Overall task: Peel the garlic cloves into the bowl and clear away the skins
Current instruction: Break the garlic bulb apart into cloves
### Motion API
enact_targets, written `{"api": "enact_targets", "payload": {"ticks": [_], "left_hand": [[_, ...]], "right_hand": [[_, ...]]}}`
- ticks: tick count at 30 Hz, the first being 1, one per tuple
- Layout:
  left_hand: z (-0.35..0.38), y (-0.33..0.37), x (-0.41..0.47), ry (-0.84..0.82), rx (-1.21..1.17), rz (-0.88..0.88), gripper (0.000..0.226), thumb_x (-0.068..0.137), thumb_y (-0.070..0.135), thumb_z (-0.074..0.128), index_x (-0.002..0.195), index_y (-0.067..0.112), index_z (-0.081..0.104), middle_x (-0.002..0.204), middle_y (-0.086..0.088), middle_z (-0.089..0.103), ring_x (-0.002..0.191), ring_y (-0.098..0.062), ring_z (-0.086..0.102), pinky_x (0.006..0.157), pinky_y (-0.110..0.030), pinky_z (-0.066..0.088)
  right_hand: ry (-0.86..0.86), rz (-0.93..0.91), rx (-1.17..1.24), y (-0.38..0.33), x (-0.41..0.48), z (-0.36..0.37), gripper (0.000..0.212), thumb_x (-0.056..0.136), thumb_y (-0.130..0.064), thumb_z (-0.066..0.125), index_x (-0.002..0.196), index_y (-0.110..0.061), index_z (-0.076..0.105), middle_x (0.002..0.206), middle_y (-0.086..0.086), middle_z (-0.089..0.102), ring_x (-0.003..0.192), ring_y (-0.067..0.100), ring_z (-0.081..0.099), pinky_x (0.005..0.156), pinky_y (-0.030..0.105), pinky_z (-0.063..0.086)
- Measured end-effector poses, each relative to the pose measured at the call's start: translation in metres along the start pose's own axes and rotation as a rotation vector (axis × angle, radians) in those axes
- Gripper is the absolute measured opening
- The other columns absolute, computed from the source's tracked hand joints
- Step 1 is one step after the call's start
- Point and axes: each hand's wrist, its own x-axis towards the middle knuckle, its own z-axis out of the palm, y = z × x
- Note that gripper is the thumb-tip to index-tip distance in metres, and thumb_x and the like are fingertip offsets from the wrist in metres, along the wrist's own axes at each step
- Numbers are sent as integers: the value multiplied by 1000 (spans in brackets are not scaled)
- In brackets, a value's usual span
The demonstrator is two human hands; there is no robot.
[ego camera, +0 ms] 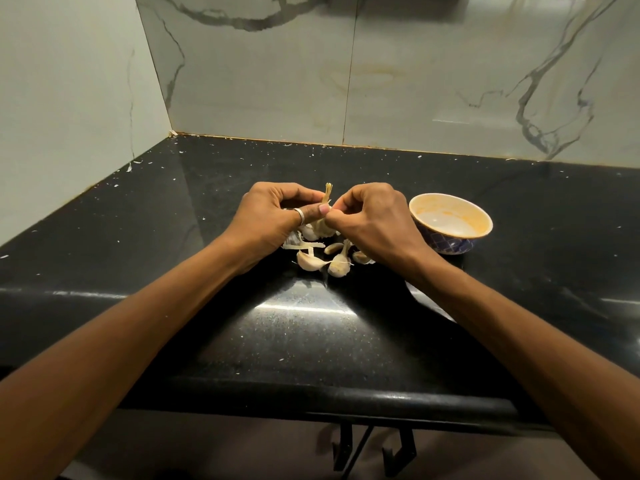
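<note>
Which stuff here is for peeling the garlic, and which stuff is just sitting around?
For the job:
garlic bulb held in left hand and right hand
loose cloves
bowl
skins

Just there:
black counter
marble wall
hooks under the counter

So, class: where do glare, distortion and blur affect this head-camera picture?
Head view: glare streaks the counter nearest the camera; the wide lens bends the counter edge and walls; the hands and garlic look slightly soft, the bowl fairly clear.

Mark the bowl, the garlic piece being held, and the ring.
bowl [484, 226]: head view, right rim.
held garlic [323, 227]: head view, bulb end between both hands.
ring [300, 215]: head view, band on left-hand finger.
</note>
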Motion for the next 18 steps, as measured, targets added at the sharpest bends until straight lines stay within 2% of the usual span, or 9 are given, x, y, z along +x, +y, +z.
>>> {"api": "enact_targets", "payload": {"ticks": [6, 11, 15, 18], "left_hand": [[0, -1, 0, 9, -38, -8, 27, 81, 13, 81, 106, 5, 77, 99, -9, 78, 98, -24, 74, 94, -44, 58], [1, -1, 0, 8, -53, -3, 23, 80, 13, 82, 102, 7, 78, 97, -7, 78, 96, -21, 75, 90, -37, 60], [3, 0, 0, 4, -55, 20, 17, 82, 10, 80, 99, 10, 78, 94, -4, 78, 91, -14, 74, 83, -27, 59], [3, 0, 1, -4, -44, 28, 14, 83, 9, 78, 98, 11, 78, 94, -6, 78, 90, -14, 73, 85, -28, 59]], "right_hand": [[-2, 3, -55, -2, 2, 1, 20, 86, -36, 73, 72, -21, 71, 65, -6, 68, 62, 7, 63, 57, 28, 48], [14, -24, -66, -1, 2, 5, 17, 84, -33, 72, 76, -19, 68, 65, -9, 66, 61, -1, 62, 57, 19, 46], [28, -43, -75, -1, 2, 9, 17, 83, -32, 70, 75, -18, 64, 63, -8, 65, 60, 1, 62, 62, 28, 50], [34, -55, -47, 2, 2, 14, 20, 82, -35, 66, 73, -18, 60, 68, -1, 68, 63, 15, 69, 64, 41, 57]]}}
